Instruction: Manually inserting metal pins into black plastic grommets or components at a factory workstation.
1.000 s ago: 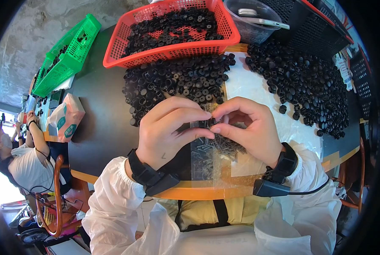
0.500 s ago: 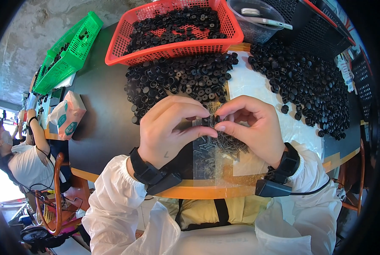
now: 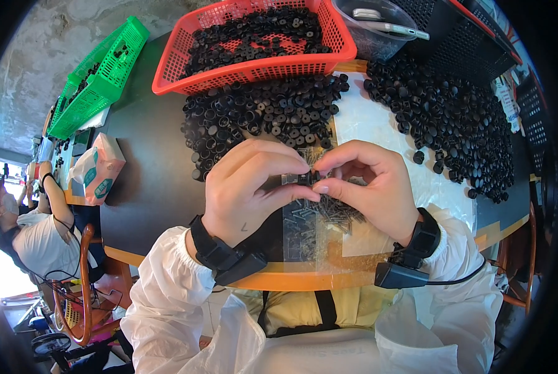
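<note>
Between my two hands, just above a heap of small metal screws (image 3: pixel 335 215), is a small round black plastic part (image 3: pixel 306 179). My left hand (image 3: pixel 244 187) pinches its left side between thumb and fingers. From the right, my right hand (image 3: pixel 375 187) closes thumb and forefinger on its other side, the fingertips of both hands almost meeting. Whether the part is one piece or two pressed together I cannot tell, as the fingers cover much of it. Beyond my hands lies a pile of black rings and discs (image 3: pixel 260 115).
A red basket (image 3: pixel 260 73) of black parts stands at the back, beside a clear tub (image 3: pixel 372 37) with a phone. Black caps (image 3: pixel 453 124) are heaped at right on white sheeting (image 3: pixel 366 118). Leftward are a tissue pack (image 3: pixel 104 168), a green basket (image 3: pixel 98 93) and a seated person (image 3: pixel 35 230).
My hands have barely moved. The black pieces between my fingertips, seen slightly apart before, now sit closer together.
</note>
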Motion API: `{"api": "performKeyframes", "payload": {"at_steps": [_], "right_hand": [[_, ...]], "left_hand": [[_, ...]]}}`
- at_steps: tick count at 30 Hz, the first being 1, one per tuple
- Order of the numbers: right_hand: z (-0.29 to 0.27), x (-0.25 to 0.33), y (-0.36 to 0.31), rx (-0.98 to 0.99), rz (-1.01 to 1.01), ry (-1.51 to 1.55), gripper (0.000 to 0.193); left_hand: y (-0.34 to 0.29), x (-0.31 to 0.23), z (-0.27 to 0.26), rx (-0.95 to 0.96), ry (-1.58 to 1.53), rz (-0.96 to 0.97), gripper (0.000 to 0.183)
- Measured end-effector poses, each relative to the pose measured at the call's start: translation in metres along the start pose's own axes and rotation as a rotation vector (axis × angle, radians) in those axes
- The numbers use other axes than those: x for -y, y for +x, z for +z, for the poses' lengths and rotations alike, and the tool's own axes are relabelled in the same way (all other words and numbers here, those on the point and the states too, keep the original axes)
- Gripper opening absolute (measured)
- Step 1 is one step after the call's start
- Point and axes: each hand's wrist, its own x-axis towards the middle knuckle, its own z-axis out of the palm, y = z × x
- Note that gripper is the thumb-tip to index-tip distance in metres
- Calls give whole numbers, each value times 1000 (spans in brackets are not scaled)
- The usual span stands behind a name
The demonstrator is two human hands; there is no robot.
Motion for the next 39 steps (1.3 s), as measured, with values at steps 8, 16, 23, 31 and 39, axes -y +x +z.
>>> {"api": "performKeyframes", "payload": {"at_steps": [8, 16, 23, 31, 39], "right_hand": [[0, 0, -1, -16, 20, 35, 19], [0, 1, -1, 0, 30, 46, 19], [0, -3, -1, 9, 52, 145, 18], [1, -3, -1, 31, 11, 318, 21], [2, -4, -3, 41, 117, 410, 21]], "left_hand": [[1, 0, -1, -19, 18, 23, 43], [0, -1, 2, -7, -8, 17, 40], [-2, 0, 3, -18, -72, -35, 41], [0, 2, 4, -29, -99, 18, 48], [-2, 4, 4, -45, -91, 27, 48]]}}
